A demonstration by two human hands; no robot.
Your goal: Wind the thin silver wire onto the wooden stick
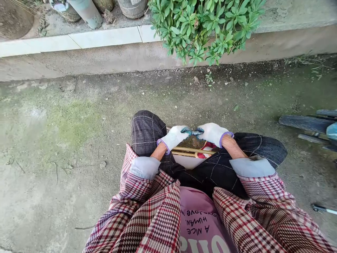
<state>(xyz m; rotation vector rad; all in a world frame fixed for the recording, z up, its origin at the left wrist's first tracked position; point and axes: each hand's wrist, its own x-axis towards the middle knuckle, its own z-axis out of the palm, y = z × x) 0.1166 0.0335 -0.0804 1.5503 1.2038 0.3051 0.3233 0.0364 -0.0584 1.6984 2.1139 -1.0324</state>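
Observation:
My left hand (177, 136), in a white knit glove with blue-green fingertips, pinches one end of a short, silvery, ridged piece (196, 133). In the same kind of glove, my right hand (212, 134) closes its fingertips on the other end. The piece lies level between the two hands, above my lap; it is too small to tell its kind. Below the hands, light wooden strips (184, 151) run crosswise between my knees. Something red and white (207, 150) shows under them, partly covered by the strips and my right leg.
Ahead runs a low concrete ledge (105, 59) with white tiles along its edge. A leafy green bush (205, 28) hangs over it, and several pots and containers (85, 12) stand at its left. On the ground at right are a dark blue-grey object (305, 123) and a thin-handled tool (323, 209).

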